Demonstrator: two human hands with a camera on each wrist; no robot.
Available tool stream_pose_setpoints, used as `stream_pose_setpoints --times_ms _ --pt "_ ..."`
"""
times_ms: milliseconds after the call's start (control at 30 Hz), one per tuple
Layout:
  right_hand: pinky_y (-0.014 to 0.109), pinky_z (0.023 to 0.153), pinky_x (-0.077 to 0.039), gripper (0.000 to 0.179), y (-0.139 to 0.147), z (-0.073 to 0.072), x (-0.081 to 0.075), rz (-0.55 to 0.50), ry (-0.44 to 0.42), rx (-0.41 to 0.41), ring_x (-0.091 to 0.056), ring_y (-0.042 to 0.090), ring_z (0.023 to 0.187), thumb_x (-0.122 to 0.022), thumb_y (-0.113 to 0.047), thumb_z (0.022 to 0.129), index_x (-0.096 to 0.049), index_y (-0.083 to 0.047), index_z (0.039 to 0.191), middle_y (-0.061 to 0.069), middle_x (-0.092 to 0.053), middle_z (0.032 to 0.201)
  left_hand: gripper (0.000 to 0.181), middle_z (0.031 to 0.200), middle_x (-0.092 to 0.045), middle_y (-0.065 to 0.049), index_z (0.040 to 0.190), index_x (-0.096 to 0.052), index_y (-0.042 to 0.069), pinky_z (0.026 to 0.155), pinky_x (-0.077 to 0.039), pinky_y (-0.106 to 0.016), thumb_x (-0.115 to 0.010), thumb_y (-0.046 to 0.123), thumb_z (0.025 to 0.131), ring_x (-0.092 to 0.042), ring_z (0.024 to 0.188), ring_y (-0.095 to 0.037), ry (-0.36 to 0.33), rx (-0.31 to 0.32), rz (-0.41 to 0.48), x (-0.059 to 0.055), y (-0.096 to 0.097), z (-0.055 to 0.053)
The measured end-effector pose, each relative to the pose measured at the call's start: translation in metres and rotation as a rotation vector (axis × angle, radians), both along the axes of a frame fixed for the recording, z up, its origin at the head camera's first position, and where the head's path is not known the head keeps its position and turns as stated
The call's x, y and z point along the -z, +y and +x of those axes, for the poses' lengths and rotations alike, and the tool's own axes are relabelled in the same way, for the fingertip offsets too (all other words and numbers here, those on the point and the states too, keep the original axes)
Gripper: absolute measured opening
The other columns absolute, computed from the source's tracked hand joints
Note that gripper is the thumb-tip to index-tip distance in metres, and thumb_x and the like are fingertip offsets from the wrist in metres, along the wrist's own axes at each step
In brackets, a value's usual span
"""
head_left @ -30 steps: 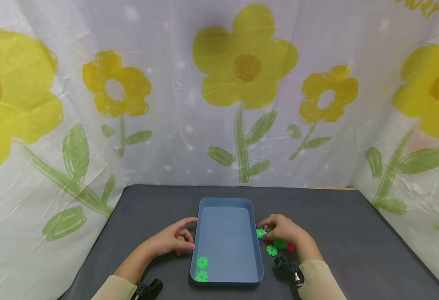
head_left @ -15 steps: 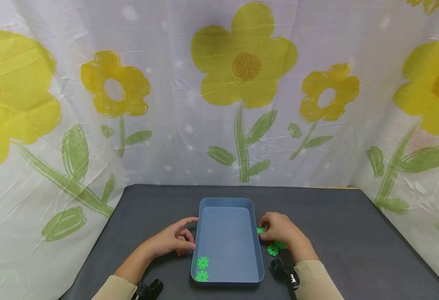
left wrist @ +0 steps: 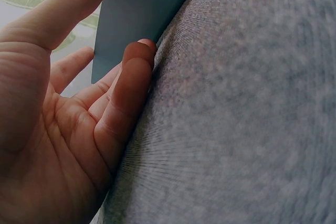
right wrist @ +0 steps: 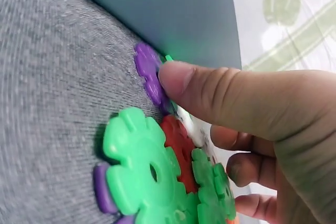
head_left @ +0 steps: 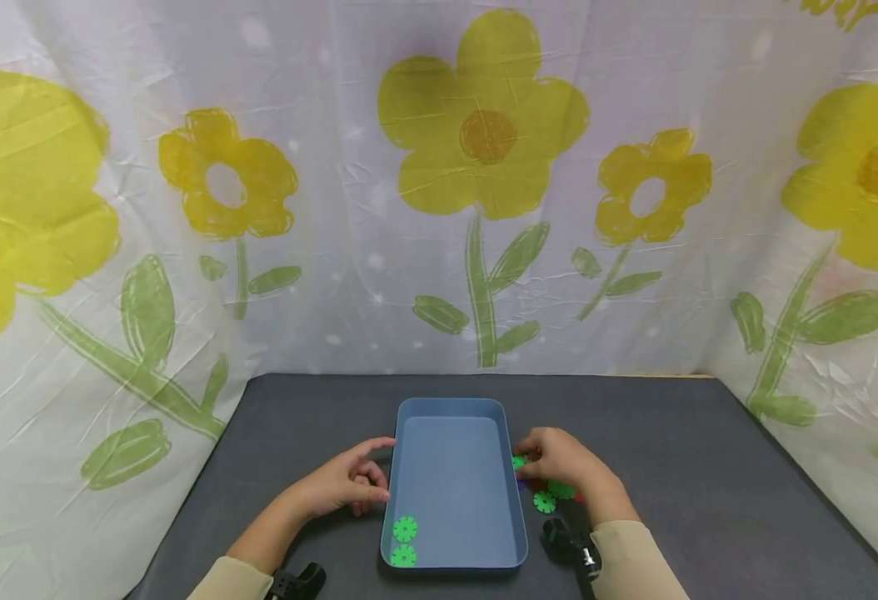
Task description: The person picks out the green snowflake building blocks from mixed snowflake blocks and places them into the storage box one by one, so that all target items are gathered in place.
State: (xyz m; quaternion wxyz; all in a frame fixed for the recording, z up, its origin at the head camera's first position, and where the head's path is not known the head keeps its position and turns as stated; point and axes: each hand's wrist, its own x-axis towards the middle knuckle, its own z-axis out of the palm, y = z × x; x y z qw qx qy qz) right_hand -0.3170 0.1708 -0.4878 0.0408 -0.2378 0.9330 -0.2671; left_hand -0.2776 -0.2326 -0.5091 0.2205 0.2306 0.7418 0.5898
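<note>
My left hand (head_left: 341, 482) is at the left side of a blue tray (head_left: 457, 483), its index fingertip and thumb tip against the wall. In the left wrist view, the tray wall (left wrist: 134, 19) stands beside the hand's loosely bent fingers. Just outside the tray's right wall, my right hand (head_left: 566, 458) pinches a green notched plastic disc (head_left: 519, 461), mostly hidden behind the thumb in the right wrist view. Under that hand lie a purple disc (right wrist: 148, 72), a red disc (right wrist: 179, 148) and a large green disc (right wrist: 142, 163). Two green discs (head_left: 405, 529) lie in the tray's near left corner.
A single green disc (head_left: 544, 502) lies in front of the right-hand pile. The dark grey table (head_left: 671, 467) extends to both sides, with a flower-printed curtain (head_left: 334, 208) behind it. Black wrist devices (head_left: 300, 579) sit near both sleeves.
My right hand has shifted slightly left and closed in over the pile, covering more of the green disc at its fingertips. The left hand and tray stay in place.
</note>
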Motion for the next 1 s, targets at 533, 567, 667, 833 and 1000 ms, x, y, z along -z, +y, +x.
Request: stream_pose_setpoints --times_ms 533,567,667,833,1000 --pt "0.035 0.065 -0.044 0.025 0.010 0.003 -0.007 -0.251 -0.111 0.047 -0.049 0.021 0.079 -0.082 -0.010 0.087 -0.073 -0.006 0.110 0.004 -0.057 0.089 0.087 0.101 -0.068 -0.014 0.162 -0.019 0.004 0.060 -0.053 -0.034 -0.075 0.010 0.095 -0.058 0.068 -0.019 -0.016 0.016 0.019 0.001 0.000 0.000" --pt "0.034 0.063 -0.043 0.024 0.011 0.003 -0.010 -0.264 -0.105 0.043 -0.048 0.022 0.077 -0.081 -0.010 0.088 -0.072 -0.006 0.110 0.004 -0.055 0.087 0.087 0.101 -0.068 -0.014 0.162 -0.019 0.004 0.060 -0.053 -0.034 -0.075 0.010 0.096 -0.058 0.068 -0.019 -0.014 0.016 0.019 0.001 0.001 0.000" --pt "0.032 0.061 -0.041 0.025 0.010 0.004 -0.023 -0.301 -0.083 0.027 -0.046 0.021 0.074 -0.080 -0.010 0.090 -0.071 -0.006 0.112 0.005 -0.053 0.086 0.087 0.100 -0.068 -0.014 0.162 -0.019 0.004 0.060 -0.052 -0.034 -0.075 0.010 0.095 -0.058 0.067 -0.019 -0.012 0.014 0.021 0.001 0.001 0.000" --pt "0.031 0.059 -0.042 0.029 0.002 0.011 -0.046 -0.375 -0.056 0.023 -0.046 0.019 0.068 -0.079 -0.013 0.092 -0.069 -0.005 0.117 0.005 -0.056 0.087 0.088 0.100 -0.068 -0.013 0.162 -0.019 0.003 0.060 -0.052 -0.033 -0.075 0.011 0.095 -0.059 0.067 -0.019 -0.012 0.009 0.028 -0.001 0.001 0.001" --pt "0.031 0.059 -0.042 0.026 -0.012 0.024 -0.065 -0.428 -0.035 0.040 -0.048 0.019 0.067 -0.079 -0.013 0.092 -0.070 -0.008 0.116 0.004 -0.056 0.088 0.088 0.100 -0.068 -0.013 0.162 -0.019 0.002 0.060 -0.052 -0.033 -0.075 0.011 0.095 -0.059 0.067 -0.019 -0.006 0.011 0.029 -0.001 0.001 0.000"
